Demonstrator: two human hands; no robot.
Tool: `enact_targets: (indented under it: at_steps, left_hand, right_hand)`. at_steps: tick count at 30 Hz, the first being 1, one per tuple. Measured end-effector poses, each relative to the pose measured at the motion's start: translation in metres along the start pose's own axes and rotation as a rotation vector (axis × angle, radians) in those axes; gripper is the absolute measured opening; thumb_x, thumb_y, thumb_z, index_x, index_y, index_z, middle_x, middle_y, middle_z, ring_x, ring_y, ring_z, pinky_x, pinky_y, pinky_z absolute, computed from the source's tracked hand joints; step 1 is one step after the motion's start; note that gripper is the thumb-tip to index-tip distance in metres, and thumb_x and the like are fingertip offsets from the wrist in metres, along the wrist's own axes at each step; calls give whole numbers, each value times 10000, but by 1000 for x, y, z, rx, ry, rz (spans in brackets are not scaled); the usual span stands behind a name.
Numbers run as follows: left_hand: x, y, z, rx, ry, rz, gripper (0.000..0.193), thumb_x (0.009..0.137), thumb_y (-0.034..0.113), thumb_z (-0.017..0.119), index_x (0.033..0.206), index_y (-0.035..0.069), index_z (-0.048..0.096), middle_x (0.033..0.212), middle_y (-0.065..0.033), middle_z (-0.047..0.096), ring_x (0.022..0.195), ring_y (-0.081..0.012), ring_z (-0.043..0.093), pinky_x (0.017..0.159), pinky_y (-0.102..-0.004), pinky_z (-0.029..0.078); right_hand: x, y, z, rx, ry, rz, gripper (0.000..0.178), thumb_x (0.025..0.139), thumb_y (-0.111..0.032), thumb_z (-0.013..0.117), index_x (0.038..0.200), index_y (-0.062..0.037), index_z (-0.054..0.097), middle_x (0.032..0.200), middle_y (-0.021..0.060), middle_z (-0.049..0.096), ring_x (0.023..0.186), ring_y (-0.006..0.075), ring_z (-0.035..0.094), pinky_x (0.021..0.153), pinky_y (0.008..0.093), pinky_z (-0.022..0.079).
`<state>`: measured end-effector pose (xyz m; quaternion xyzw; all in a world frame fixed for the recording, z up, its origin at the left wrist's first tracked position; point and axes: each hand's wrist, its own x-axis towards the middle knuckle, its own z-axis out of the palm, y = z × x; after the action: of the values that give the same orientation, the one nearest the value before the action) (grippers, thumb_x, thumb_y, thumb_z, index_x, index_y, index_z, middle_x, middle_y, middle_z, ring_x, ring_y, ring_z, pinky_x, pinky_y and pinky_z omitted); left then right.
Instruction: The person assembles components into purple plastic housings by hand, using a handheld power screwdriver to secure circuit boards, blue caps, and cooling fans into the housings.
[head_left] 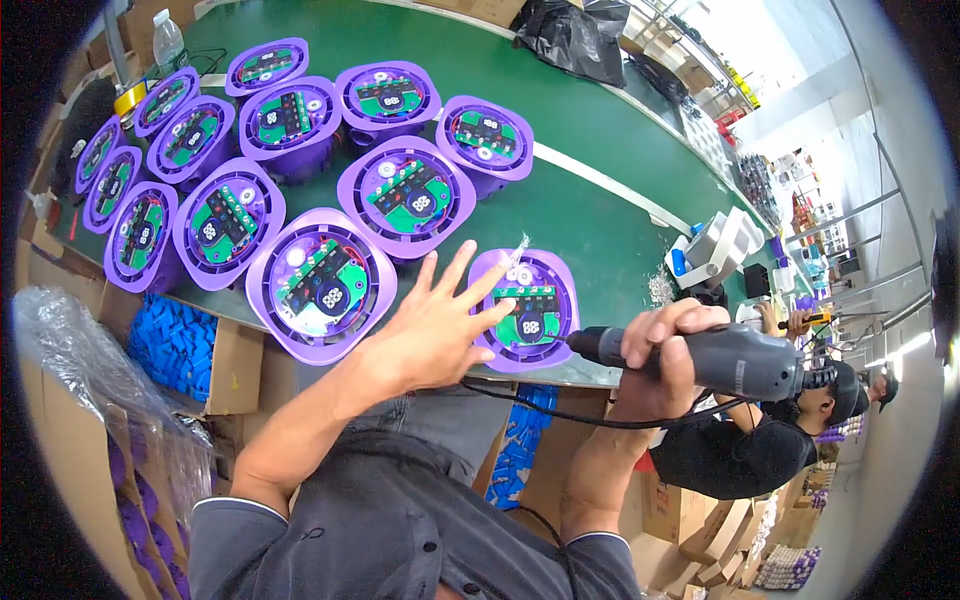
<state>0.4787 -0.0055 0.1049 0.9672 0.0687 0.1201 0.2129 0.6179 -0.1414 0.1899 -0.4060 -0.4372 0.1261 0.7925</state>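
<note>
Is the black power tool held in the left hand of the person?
No, the right hand grips the black power tool, while the left hand is spread out, partly over a purple housing.

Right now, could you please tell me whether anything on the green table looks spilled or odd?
Possibly: a loose pile of small pale pieces lies directly on the green table, beside the white-framed device; uncontained, it looks spilled, though perhaps deliberately placed.

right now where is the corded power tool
In the head view, the corded power tool is right of centre, in the right hand, its nose end close to a purple housing.
</note>
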Motion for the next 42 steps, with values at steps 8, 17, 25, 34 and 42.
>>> enact_targets:
  at_steps: [8, 17, 25, 34, 42]
  left_hand:
    - [18, 34, 8, 17, 120, -48, 548, 724, 288, 644, 1193, 69, 465, 1330, -234, 273, 1254, -431, 194, 981, -596, 184]
    - [24, 46, 41, -16, 282, -27, 629, 680, 396, 669, 1123, -8, 482, 1226, -255, 376, 1173, -438, 303, 977, -581, 185]
    - [23, 43, 43, -35, 289, -20, 604, 692, 393, 655, 1114, -5, 488, 1208, -244, 404, 1143, -436, 339, 962, -577, 216]
    - [22, 42, 41, -53, 290, -27, 596, 696, 386, 650, 1113, -7, 487, 1209, -246, 407, 1141, -433, 345, 965, -571, 218]
    - [22, 42, 41, -63, 313, -27, 595, 689, 387, 657, 1103, -7, 491, 1207, -246, 410, 1136, -427, 354, 966, -567, 218]
  right_hand:
    - [12, 5, -23, -73, 144, -54, 261, 696, 88, 526, 899, -24, 409, 702, 126, 476, 473, 174, 468, 461, 288, 435]
    - [30, 24, -24, -104, 144, 42, 226, 701, 38, 523, 896, -21, 424, 688, 109, 464, 461, 153, 451, 461, 282, 422]
    - [33, 38, -26, -137, 108, 71, 219, 706, 31, 534, 890, -25, 430, 684, 113, 473, 463, 156, 456, 473, 276, 426]
    - [33, 44, -23, -128, 117, 88, 210, 711, 28, 542, 882, -25, 431, 677, 107, 469, 471, 157, 463, 474, 272, 425]
    - [35, 46, -25, -149, 21, 145, 200, 729, 42, 574, 855, -43, 444, 658, 78, 509, 501, 144, 520, 451, 260, 441]
